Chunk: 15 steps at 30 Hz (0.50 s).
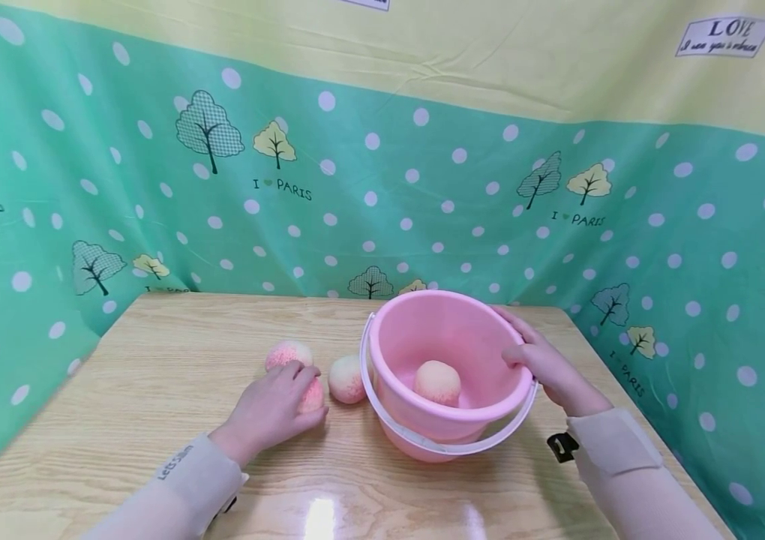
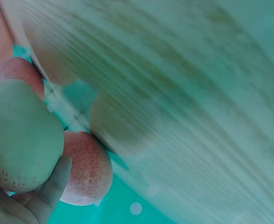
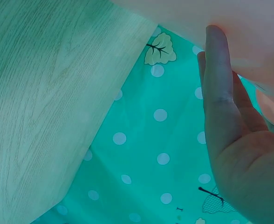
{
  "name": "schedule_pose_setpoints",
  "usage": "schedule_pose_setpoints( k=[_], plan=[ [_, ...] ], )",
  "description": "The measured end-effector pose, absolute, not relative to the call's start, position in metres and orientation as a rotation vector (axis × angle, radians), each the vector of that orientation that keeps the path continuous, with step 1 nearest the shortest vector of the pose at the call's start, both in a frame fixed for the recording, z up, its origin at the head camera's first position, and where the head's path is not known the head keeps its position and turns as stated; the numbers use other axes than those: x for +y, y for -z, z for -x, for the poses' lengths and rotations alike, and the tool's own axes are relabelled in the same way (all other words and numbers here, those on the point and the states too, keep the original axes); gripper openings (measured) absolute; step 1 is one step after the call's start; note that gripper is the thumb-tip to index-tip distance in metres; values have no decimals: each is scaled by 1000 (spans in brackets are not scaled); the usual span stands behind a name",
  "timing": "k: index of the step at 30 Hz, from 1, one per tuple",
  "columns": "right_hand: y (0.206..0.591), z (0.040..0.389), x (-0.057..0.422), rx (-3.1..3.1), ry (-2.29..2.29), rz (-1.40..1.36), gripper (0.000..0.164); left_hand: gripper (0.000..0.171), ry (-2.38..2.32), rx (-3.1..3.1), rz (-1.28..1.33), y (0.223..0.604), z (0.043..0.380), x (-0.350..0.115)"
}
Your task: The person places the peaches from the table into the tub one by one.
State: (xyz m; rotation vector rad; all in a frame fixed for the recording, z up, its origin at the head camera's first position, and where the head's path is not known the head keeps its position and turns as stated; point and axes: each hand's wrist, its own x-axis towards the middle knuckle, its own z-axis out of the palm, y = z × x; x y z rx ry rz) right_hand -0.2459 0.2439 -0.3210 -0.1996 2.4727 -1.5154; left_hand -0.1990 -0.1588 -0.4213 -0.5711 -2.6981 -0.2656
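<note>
On the table my left hand [image 1: 269, 411] curls its fingers and thumb round a pink-and-cream peach [image 1: 311, 397]. The left wrist view shows this peach [image 2: 23, 135] large, with a fingertip against its side. Just beyond the hand lies a second peach [image 1: 288, 350], partly covered by the fingers. A third peach [image 1: 346, 379] sits between the hand and a pink bucket [image 1: 399, 337]. Inside the bucket, which tilts toward me, rests another peach [image 1: 437, 381]. My right hand [image 1: 553, 369] grips the bucket's right rim, thumb inside and fingers along the outer wall.
The bucket's pale handle [image 1: 416, 441] hangs down over its near side. Underneath is a light wooden table [image 1: 173, 360]. A green dotted curtain [image 1: 328, 195] encloses the back and both sides.
</note>
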Motion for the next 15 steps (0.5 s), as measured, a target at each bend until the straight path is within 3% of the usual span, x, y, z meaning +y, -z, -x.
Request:
schedule_pose_setpoints(
  k=[15],
  plan=[
    [320, 245, 243, 2460, 1528, 201, 86, 46, 230, -2660, 604, 407, 198, -159]
  ],
)
